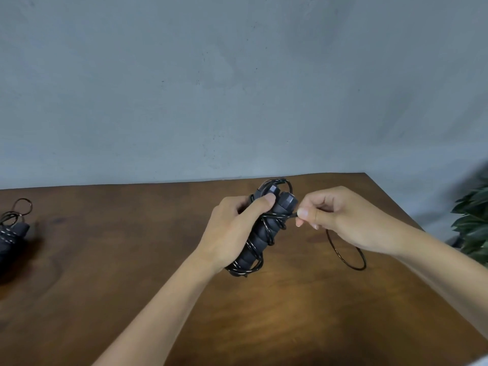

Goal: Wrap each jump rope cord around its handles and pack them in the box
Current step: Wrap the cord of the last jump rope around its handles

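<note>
Centre frame, above the counter (132,260): paired jump rope handles (264,228) are gripped in the left hand (237,228). The cord (346,257) is pinched by right hand (340,220) fingers (303,213). Wound turns may be loosened if tension is lost. Box not seen.

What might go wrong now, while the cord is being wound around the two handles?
1. The right hand only pinches the cord; if it slips, the turns may loosen.
2. The loose loop hanging below that hand could catch on the table.
3. The left hand grips the handles over some turns, so the wraps may bunch unevenly.
</note>
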`<state>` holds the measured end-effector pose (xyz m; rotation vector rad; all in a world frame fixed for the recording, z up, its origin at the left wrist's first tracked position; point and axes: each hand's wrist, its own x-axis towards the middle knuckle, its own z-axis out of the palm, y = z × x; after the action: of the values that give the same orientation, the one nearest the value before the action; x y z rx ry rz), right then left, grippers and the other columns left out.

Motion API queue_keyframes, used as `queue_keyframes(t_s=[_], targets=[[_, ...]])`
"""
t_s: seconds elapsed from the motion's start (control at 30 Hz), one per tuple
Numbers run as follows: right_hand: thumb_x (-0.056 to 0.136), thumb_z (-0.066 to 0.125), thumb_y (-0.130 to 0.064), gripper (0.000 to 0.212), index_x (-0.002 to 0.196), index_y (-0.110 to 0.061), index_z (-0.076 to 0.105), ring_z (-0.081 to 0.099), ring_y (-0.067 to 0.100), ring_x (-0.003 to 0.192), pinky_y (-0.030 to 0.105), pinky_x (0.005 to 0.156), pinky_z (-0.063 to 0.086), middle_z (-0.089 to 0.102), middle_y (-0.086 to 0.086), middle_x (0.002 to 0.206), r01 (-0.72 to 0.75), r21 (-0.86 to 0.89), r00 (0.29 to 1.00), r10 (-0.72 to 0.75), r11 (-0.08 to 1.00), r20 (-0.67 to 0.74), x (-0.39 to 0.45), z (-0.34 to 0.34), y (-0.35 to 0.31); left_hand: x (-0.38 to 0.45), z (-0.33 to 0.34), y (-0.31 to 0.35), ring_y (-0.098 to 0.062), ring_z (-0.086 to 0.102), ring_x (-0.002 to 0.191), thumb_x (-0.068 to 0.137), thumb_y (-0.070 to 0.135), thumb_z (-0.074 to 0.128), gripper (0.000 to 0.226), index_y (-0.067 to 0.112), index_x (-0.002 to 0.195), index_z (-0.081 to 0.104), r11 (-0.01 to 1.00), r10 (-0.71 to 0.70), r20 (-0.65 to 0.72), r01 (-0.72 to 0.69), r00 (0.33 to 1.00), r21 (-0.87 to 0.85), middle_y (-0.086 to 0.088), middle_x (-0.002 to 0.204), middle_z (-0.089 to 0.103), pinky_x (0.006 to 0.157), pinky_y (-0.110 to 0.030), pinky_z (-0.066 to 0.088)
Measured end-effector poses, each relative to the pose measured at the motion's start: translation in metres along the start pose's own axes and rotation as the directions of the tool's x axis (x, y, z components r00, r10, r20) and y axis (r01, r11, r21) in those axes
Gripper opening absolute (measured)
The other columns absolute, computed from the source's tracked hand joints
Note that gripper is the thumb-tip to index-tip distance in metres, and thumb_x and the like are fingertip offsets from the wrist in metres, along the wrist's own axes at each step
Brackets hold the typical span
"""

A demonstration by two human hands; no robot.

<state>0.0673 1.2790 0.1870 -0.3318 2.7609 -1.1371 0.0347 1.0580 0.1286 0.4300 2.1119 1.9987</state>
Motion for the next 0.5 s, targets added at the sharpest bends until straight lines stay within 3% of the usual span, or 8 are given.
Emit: queue_keyframes(t_s=[0.17,0.23,0.3,0.37,0.43,0.5], targets=[[0.085,0.067,-0.055,0.035,0.063,-0.029,0.062,0.046,0.012,0.062,0.025,0.064,0.037,0.053,-0.005,0.063,0.022,-0.009,0.999,-0.022,1.000,0.036,0.002,-0.004,0.011,-0.005,0.001,0.004,-0.017,0.066,0.068,0.082,0.070,0.063,0.056,0.015,0.085,0.069,0.999,0.039,0.158,-0.041,0.987,0.010,0.001,0.076,0.070,0.075,-0.041,0.055],[0.085,0.068,-0.057,0.041,0.070,-0.019,0.061,0.046,0.013,0.066,0.026,0.066,0.037,0.052,0.003,0.068,0.038,-0.046,0.991,-0.032,0.998,0.130,0.003,-0.008,0.015,-0.008,0.000,0.007,-0.013,0.070,0.073,0.080,0.070,0.066,0.047,0.024,0.087,0.072,0.990,0.071,0.226,-0.097,0.972,0.107,0.006,0.080,0.073,0.078,-0.039,0.057],[0.093,0.066,-0.046,0.036,0.084,-0.011,0.063,0.046,0.015,0.071,0.031,0.071,0.038,0.055,0.014,0.080,0.043,-0.112,0.967,-0.013,0.993,0.255,0.005,-0.015,0.015,-0.009,-0.002,0.008,-0.013,0.073,0.080,0.078,0.070,0.066,0.048,0.026,0.092,0.074,0.970,0.083,0.251,-0.136,0.964,0.202,0.004,0.086,0.076,0.083,-0.042,0.059],[0.103,0.060,-0.031,0.017,0.091,-0.023,0.068,0.051,0.009,0.075,0.028,0.076,0.042,0.061,0.003,0.084,0.028,-0.165,0.931,0.035,0.986,0.363,0.004,-0.022,0.012,-0.009,-0.006,0.011,-0.016,0.074,0.086,0.077,0.072,0.064,0.054,0.022,0.098,0.074,0.947,0.085,0.272,-0.163,0.959,0.278,0.003,0.090,0.077,0.087,-0.045,0.059],[0.105,0.055,-0.018,0.032,0.084,-0.039,0.067,0.053,0.001,0.075,0.018,0.077,0.043,0.061,-0.016,0.081,0.030,-0.202,0.895,0.064,0.979,0.442,0.003,-0.025,0.006,-0.010,-0.009,0.014,-0.016,0.074,0.087,0.079,0.071,0.066,0.053,0.023,0.099,0.075,0.921,0.074,0.328,-0.190,0.942,0.339,0.004,0.091,0.078,0.087,-0.046,0.059],[0.102,0.053,-0.007,0.034,0.081,-0.032,0.065,0.054,-0.002,0.070,0.012,0.068,0.041,0.063,-0.018,0.078,0.085,-0.332,0.881,0.085,0.940,0.466,0.004,-0.022,0.005,-0.011,-0.010,0.019,-0.010,0.073,0.079,0.082,0.066,0.073,0.040,0.027,0.093,0.074,0.876,0.047,0.401,-0.230,0.915,0.423,0.008,0.085,0.077,0.076,-0.035,0.057]])
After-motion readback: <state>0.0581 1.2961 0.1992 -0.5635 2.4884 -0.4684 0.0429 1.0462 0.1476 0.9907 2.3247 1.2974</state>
